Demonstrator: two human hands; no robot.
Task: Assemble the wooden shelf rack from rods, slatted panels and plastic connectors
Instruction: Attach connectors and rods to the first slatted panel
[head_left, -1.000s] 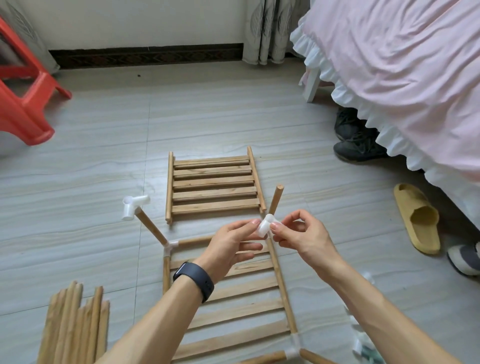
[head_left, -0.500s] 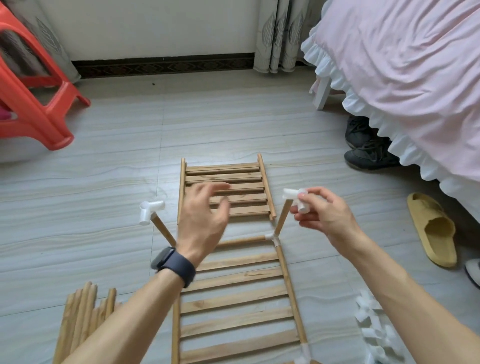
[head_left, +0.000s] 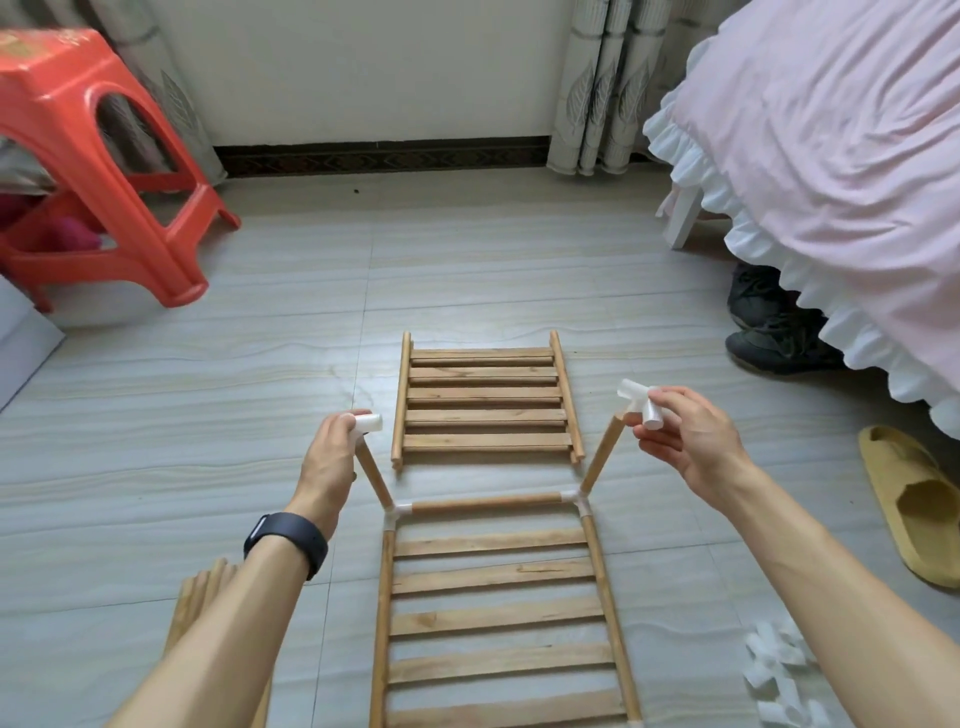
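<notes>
**Both hands on the upper connectors**

The fingers of the left hand (head_left: 330, 457) curl around the left connector (head_left: 369, 423), which caps the left rod (head_left: 374, 475). The right hand (head_left: 691, 447) pinches the right connector (head_left: 639, 400) on top of the right rod (head_left: 602, 457). Both rods rise tilted from the far corners of the near slatted panel (head_left: 498, 613), which lies flat on the floor. The far slatted panel (head_left: 483, 400) lies just beyond. Spare rods (head_left: 197, 603) lie near left and loose connectors (head_left: 774, 670) near right.

Head camera, looking forward-down at floor (head_left: 156, 467), close
</notes>
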